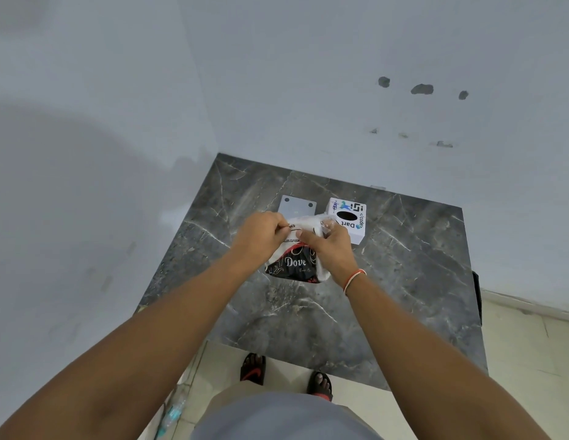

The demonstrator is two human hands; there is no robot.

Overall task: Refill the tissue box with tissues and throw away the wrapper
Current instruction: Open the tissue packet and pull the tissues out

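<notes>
A tissue pack in a black, white and red "Dove" wrapper (295, 264) is held just above the dark marble table (404, 281). My left hand (261, 231) pinches the wrapper's upper left edge. My right hand (332, 246) grips the wrapper's upper right side, where clear plastic bunches up. Behind my right hand stands a white tissue box (353, 227) with stickers and a black oval hole on top. A flat grey plate with two holes (297, 204), possibly the box's lid, lies to the left of the box.
The table sits in a corner, with grey walls (277, 74) at the left and back. Pale floor tiles (531, 338) show to the right and below. My feet in sandals (253, 368) stand at the table's near edge. A plastic bottle (173, 411) lies on the floor at lower left.
</notes>
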